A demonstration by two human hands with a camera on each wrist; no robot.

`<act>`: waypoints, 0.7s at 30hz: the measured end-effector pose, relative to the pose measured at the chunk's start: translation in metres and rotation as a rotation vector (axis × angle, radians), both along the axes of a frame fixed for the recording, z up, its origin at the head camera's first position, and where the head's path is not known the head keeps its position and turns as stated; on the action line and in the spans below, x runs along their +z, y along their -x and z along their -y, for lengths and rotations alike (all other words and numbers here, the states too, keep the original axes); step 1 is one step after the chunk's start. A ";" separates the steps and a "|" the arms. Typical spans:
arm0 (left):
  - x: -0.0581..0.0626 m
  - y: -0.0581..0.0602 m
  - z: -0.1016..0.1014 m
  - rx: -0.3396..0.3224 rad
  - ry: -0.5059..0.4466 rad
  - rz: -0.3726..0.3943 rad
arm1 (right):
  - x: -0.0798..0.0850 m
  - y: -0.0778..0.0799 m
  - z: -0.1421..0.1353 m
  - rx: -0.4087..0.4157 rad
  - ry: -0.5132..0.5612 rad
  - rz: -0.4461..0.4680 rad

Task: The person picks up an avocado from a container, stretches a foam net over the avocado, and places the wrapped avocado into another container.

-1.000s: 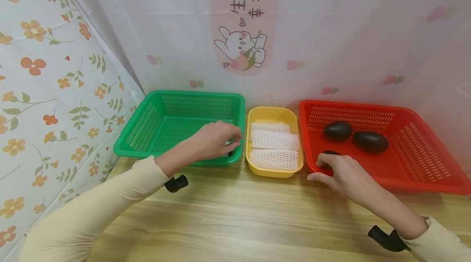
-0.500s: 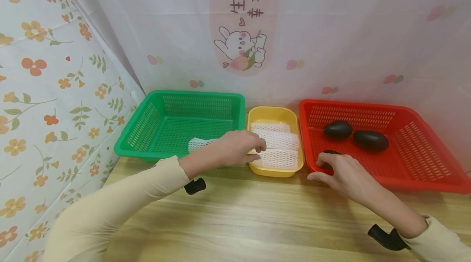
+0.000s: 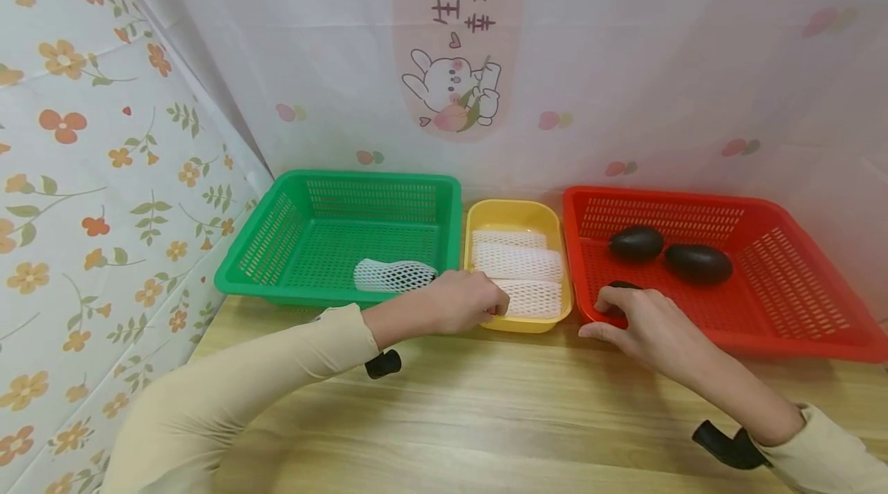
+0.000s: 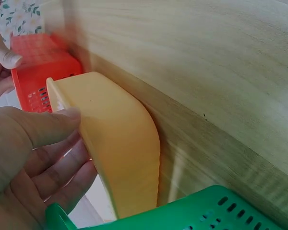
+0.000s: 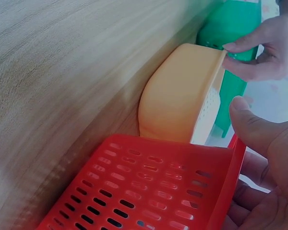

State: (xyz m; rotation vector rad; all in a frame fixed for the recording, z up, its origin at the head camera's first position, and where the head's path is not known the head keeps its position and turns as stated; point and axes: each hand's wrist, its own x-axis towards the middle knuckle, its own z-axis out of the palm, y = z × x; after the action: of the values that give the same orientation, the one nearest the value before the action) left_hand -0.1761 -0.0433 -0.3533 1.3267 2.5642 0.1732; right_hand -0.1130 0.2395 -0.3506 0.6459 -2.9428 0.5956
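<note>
My left hand (image 3: 466, 301) is at the near left corner of a yellow plastic tray (image 3: 516, 209). Its thumb lies outside the wall and its fingers curl over the rim in the left wrist view. Inside the tray lie white foam net sleeves (image 3: 523, 263). At the left end of a red basket (image 3: 825, 278), my right hand (image 3: 648, 328) grips the rim, thumb outside and fingers inside. Just beyond its fingers a dark avocado-like fruit (image 3: 626, 286) shows partly. Two more such dark fruits (image 3: 698, 263) lie farther back in that basket.
A green basket (image 3: 347, 179) stands left of the tray. In it lies a dark fruit in a white net sleeve (image 3: 394, 276), partly behind the left hand. All three containers stand side by side on a wooden table (image 3: 499, 409), before a printed curtain (image 3: 624, 55).
My left hand has left the sleeved fruit in the green basket and moved right to the yellow tray, its fingers now at the rim. The right hand has stayed at the red basket.
</note>
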 end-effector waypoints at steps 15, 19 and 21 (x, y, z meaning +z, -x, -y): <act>-0.005 -0.004 -0.003 0.006 0.036 -0.046 | 0.006 0.008 -0.004 0.072 -0.030 0.082; -0.006 -0.004 -0.003 0.005 0.040 -0.056 | 0.011 0.013 -0.011 0.127 -0.019 0.156; -0.006 -0.004 -0.003 0.004 0.041 -0.063 | 0.016 0.016 -0.017 0.151 -0.008 0.198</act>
State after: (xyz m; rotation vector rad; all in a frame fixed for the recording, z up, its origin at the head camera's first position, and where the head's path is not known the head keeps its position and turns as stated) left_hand -0.1721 -0.0405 -0.3595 1.3330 2.6077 0.0803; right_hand -0.1295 0.2567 -0.3347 0.8642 -3.0986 0.6989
